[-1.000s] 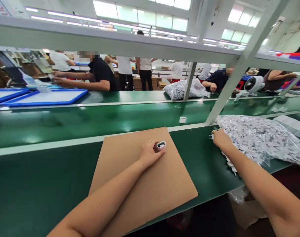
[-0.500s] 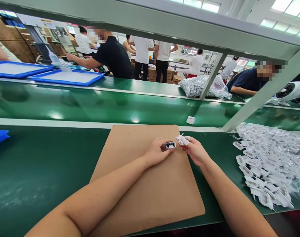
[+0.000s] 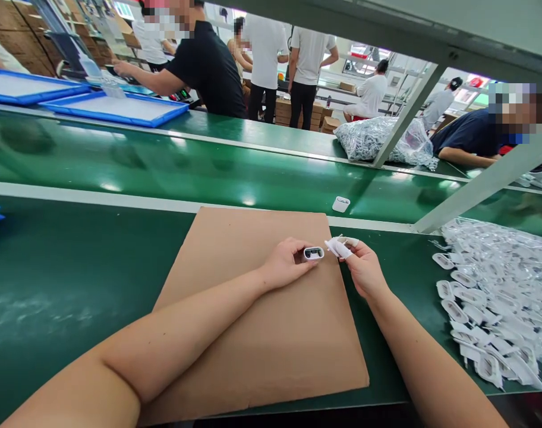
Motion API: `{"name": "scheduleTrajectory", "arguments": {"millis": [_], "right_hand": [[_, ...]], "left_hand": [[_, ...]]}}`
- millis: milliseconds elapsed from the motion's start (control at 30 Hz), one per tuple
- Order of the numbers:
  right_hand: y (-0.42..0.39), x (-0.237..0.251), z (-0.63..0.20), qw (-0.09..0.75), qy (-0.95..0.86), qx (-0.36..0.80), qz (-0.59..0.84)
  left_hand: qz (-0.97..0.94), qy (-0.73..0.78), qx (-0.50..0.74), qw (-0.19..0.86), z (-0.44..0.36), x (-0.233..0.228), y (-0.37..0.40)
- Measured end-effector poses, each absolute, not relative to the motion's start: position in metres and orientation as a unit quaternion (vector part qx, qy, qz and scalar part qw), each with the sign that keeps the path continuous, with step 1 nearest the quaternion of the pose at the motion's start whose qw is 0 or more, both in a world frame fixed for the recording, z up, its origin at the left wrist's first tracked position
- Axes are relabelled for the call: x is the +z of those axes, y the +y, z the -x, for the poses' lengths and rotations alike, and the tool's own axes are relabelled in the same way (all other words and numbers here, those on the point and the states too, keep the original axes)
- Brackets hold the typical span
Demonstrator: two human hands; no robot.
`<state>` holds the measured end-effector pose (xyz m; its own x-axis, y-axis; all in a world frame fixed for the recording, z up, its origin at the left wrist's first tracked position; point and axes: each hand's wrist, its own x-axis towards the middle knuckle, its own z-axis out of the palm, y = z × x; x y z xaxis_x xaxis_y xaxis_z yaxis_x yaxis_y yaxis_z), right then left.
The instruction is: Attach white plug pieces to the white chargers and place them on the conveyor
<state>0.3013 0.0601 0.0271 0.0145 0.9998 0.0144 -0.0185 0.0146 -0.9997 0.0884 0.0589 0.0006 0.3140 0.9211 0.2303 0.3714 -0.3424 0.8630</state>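
My left hand [image 3: 289, 261] is closed around a white oval plastic housing [image 3: 314, 254], its open end with dark parts inside turned toward me. To its right, my right hand [image 3: 364, 264] pinches a small white plastic part [image 3: 337, 246] with thin projecting bits; white coverings show on its fingertips. A small gap separates this part from the housing. Both hands are above the far right portion of a brown cardboard sheet [image 3: 262, 339]. The exact shape of the pinched part is partly hidden by the fingers.
Several white plastic pieces [image 3: 489, 315] lie heaped with clear plastic at right. A white housing [image 3: 341, 204] sits on the green conveyor belt [image 3: 226, 169]. A slanted metal post [image 3: 471, 187] rises at right. Blue-rimmed trays [image 3: 119, 110] and co-workers are beyond.
The camera view has shifted, so the background appears higher and tilted. My right hand has turned the white part slightly; both hands keep their holds.
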Motion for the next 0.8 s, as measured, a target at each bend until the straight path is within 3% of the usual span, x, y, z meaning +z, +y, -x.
{"name": "scheduleTrajectory", "arguments": {"millis": [200, 567, 667, 800], "right_hand": [[0.056, 0.031, -0.299, 0.516, -0.481, 0.507, 0.495], [0.051, 0.036, -0.3, 0.474, -0.55, 0.494, 0.478], [0.049, 0.037, -0.301, 0.463, -0.612, 0.446, 0.461], [0.044, 0.039, -0.3, 0.431, -0.726, 0.291, 0.45]], "left_hand": [[-0.7, 0.492, 0.381, 0.35, -0.089, -0.001, 0.055], [-0.749, 0.419, 0.373, 0.353, -0.087, 0.001, 0.055], [-0.745, 0.429, 0.363, 0.359, -0.087, 0.0, 0.055], [-0.738, 0.44, 0.354, 0.369, -0.087, 0.0, 0.057]]}}
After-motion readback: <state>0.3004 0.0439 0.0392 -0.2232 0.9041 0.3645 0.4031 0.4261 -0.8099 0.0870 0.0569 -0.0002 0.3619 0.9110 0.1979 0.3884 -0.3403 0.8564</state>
